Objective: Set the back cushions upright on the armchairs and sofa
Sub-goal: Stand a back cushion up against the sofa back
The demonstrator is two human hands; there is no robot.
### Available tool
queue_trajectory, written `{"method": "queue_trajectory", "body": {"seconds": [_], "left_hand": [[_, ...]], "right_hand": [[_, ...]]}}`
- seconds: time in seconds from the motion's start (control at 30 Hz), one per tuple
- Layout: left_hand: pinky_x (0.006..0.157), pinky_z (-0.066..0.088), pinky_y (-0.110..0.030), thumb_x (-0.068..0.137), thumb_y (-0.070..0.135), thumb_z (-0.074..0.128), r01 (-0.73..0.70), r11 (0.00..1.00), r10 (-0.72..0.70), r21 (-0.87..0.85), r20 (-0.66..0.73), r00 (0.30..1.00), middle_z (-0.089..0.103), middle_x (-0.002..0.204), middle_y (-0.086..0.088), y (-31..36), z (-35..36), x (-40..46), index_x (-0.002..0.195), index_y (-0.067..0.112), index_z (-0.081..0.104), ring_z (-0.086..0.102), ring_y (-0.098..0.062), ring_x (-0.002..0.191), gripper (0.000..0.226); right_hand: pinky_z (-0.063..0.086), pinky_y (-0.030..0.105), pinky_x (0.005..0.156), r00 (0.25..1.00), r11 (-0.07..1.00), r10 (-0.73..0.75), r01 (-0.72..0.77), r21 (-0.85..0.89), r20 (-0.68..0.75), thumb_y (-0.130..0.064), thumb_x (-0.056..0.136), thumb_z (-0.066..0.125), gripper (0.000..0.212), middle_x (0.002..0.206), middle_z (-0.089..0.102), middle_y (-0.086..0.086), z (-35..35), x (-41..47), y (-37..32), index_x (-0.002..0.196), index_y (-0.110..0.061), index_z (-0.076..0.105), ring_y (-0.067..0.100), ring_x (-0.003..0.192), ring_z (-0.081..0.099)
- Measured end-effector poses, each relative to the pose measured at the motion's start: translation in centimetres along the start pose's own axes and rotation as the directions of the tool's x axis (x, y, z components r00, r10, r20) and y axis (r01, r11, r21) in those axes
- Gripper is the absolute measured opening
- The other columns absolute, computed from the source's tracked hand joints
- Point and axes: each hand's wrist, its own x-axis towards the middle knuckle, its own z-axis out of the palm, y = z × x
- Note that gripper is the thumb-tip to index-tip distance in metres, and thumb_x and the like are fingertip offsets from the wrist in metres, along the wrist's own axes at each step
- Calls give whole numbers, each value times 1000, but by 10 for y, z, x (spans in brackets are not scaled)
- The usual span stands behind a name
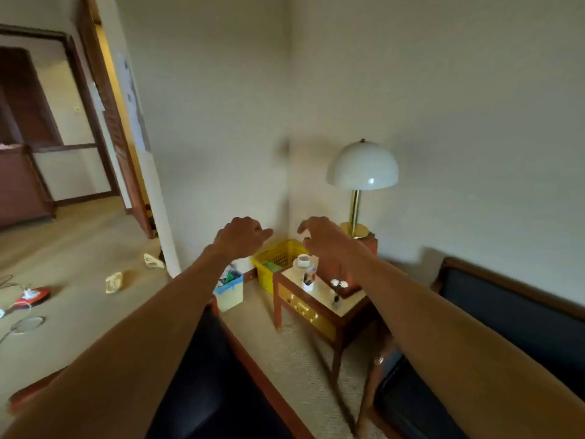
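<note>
Hands, left and right, each grip spread and empty, hover over table; lamp at 1 o'clock risks toppling.

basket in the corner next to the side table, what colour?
Yellow, with perforated mesh-like walls. The basket shows best in the head view, the only one.

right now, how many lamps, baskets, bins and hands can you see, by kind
lamp: 1
yellow basket: 1
bin: 1
hands: 2, left hand and right hand, both empty
total: 5
</note>
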Motion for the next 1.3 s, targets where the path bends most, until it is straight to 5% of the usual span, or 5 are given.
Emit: {"method": "queue_trajectory", "body": {"seconds": [0.3, 0.7, 0.83, 1.13, 1.3], "left_hand": [[92, 48, -40, 92, 54, 53, -409, 903, 419, -130, 54, 906, 67, 118, -3, 303, 76, 15, 114, 19, 67, 60, -27, 110, 44], [85, 41, -36, 91, 58, 51, -699, 670, 742, -251, 178, 647, 64, 121, -1, 647, 232, -46, 112, 22, 66, 58, -27, 111, 44], [87, 44, -37, 92, 56, 52, -758, 584, 812, -291, 203, 548, 66, 120, -1, 718, 276, -55, 114, 19, 66, 60, -26, 109, 45], [72, 47, -34, 85, 49, 56, -747, 540, 835, -387, 362, 416, 65, 87, 6, 808, 430, -45, 83, 22, 61, 62, -22, 87, 28], [76, 46, -33, 87, 52, 60, -758, 520, 821, -394, 475, 316, 67, 101, 8, 809, 546, -80, 106, 23, 65, 63, -16, 96, 35]], "right_hand": [[43, 38, 104, 912, 924, 370, -381, -28, -177, -26, 97, 56, 37, 144, 49, 5, -129, -169, 242, 134, -19, 54, 25, 128, 49], [47, 39, 98, 628, 640, 744, -768, -24, -228, -25, 93, 59, 39, 133, 58, 6, -201, -414, 493, 132, -17, 55, 26, 121, 54], [50, 36, 89, 547, 560, 806, -829, -11, -226, -25, 95, 58, 39, 128, 61, 6, -206, -456, 550, 132, -17, 55, 19, 93, 58], [49, 38, 96, 389, 410, 905, -905, 111, -171, -29, 89, 63, 38, 129, 62, 8, -153, -498, 689, 125, -17, 62, 28, 118, 57], [47, 39, 97, 255, 257, 966, -947, 193, -35, -30, 88, 64, 38, 126, 61, 7, -59, -552, 740, 124, -18, 62, 27, 119, 56]]}}
